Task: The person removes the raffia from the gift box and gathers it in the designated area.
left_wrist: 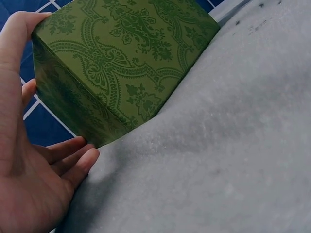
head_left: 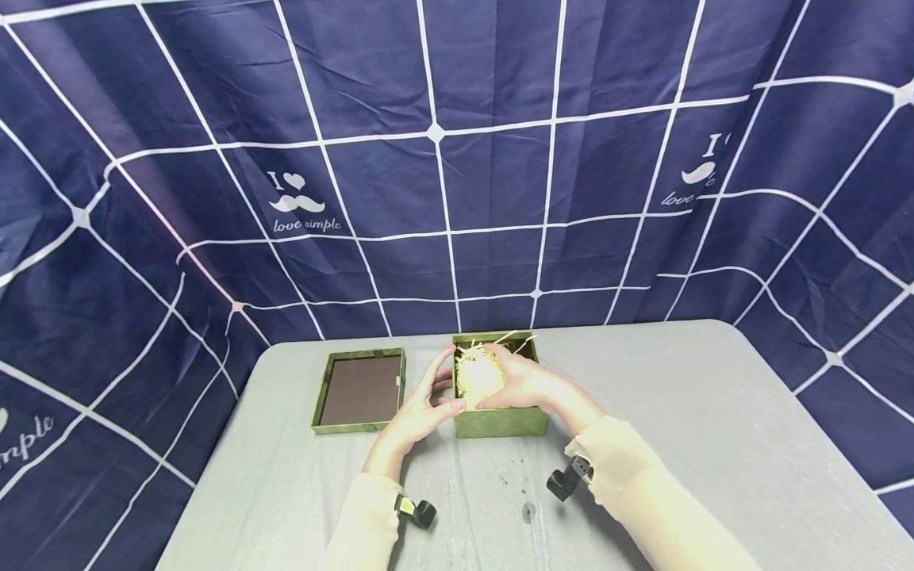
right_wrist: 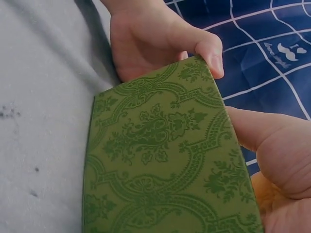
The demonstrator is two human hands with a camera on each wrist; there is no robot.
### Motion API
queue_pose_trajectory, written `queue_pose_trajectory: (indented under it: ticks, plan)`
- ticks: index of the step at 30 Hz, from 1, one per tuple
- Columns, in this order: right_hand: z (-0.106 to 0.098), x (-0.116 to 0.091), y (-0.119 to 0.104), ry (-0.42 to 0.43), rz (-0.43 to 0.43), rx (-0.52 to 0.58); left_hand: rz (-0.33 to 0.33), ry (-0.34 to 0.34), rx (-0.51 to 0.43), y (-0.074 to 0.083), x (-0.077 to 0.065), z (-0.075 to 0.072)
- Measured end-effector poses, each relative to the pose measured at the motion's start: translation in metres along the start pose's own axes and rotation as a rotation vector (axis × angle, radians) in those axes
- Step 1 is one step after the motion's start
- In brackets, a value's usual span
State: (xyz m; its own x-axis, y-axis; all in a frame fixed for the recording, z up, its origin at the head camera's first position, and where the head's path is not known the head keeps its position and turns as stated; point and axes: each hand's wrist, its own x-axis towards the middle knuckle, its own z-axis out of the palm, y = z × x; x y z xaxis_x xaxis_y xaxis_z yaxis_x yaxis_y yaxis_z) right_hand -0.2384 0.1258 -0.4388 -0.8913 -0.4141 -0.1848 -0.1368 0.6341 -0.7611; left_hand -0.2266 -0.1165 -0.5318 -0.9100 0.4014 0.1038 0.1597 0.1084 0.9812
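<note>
A green patterned box [head_left: 500,423] stands uncovered on the table, with pale yellow shredded paper [head_left: 477,377] at its left inside. My left hand [head_left: 420,409] holds the box at its near left corner. In the left wrist view, that thumb rests on the top corner and the fingers touch the side wall [left_wrist: 73,97] low down. From the right, my right hand [head_left: 527,382] reaches over the rim into the box and grips the shredded paper. The right wrist view has its fingers hidden behind the patterned front wall [right_wrist: 160,145].
Left of the box, a shallow green lid [head_left: 360,390] lies with its brown inside facing up. Both stand near the back of the grey table [head_left: 664,444]. A dark blue curtain [head_left: 493,182] with white lines hangs behind and at the sides.
</note>
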Motion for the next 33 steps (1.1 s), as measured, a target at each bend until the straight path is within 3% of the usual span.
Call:
queue_pose_trajectory:
  ticks: [7, 33]
  plan:
    - [0.005, 0.004, 0.0, 0.0, 0.049, 0.074, 0.004, -0.01, -0.008, -0.001, 0.001, 0.0]
    - [0.019, 0.033, 0.01, -0.088, -0.031, 0.225, 0.03, -0.019, -0.001, -0.002, 0.003, -0.003]
